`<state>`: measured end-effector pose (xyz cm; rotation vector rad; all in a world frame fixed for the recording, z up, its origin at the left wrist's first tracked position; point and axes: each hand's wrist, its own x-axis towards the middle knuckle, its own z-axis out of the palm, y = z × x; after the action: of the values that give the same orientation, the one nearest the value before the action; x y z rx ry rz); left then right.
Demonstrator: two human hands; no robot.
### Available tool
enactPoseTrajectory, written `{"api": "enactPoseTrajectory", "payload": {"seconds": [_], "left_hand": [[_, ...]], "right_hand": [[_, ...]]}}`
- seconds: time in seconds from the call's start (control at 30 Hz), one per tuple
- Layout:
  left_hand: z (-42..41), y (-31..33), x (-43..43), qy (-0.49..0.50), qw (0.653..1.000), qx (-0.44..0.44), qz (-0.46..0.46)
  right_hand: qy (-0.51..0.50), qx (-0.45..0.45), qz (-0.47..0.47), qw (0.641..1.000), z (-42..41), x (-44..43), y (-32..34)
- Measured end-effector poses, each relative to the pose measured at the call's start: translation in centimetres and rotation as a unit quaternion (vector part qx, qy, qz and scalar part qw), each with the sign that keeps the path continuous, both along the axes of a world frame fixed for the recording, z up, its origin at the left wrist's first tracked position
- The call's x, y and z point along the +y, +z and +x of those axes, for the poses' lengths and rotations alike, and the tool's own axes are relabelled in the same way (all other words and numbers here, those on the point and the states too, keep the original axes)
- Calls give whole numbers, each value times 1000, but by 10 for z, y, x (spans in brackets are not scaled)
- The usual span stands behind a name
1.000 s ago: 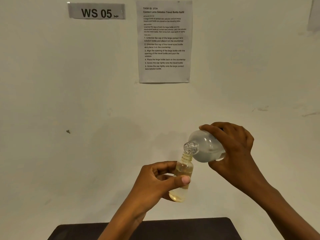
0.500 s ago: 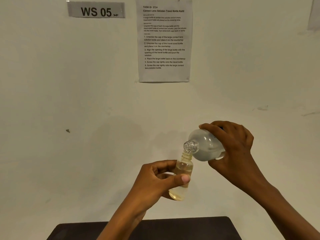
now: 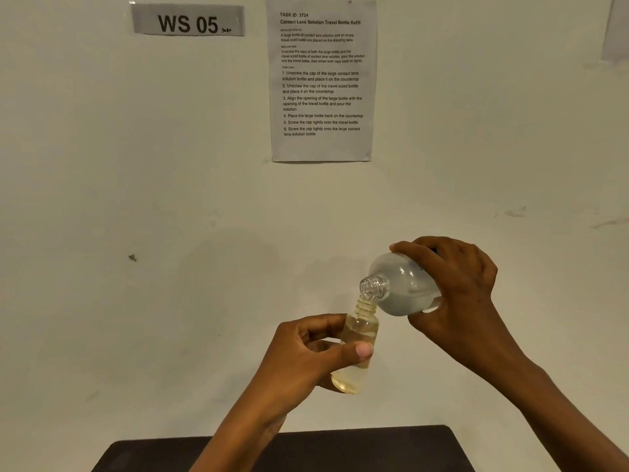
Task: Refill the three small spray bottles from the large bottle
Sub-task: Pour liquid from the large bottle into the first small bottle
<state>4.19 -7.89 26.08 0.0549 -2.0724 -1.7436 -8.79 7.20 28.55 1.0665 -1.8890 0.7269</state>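
Observation:
My left hand [image 3: 306,356] grips a small clear bottle [image 3: 359,330], uncapped and upright in the air, with yellowish liquid in it. Thumb and fingers wrap its middle. My right hand [image 3: 459,294] holds the large clear bottle [image 3: 401,287] tipped down to the left, its open threaded neck resting right over the small bottle's mouth. Pale liquid lies in the large bottle's lower side. No other small bottles or caps are in view.
A dark tabletop [image 3: 340,451] shows at the bottom edge below my arms. Behind is a plain wall with a "WS 05" sign [image 3: 187,20] and a printed instruction sheet [image 3: 321,80].
Both hands and bottles hold nearly the same pose; the large bottle stays tipped over the small one. The view has shifted only slightly.

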Motion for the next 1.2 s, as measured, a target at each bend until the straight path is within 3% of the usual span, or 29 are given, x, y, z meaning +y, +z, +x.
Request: {"api": "enactPoseTrajectory", "payload": {"seconds": [1.2], "left_hand": [[-1,-3,0,-3,1000,-13,5]], "right_hand": [[5,4,-4,1000,-1,1,-4]]}}
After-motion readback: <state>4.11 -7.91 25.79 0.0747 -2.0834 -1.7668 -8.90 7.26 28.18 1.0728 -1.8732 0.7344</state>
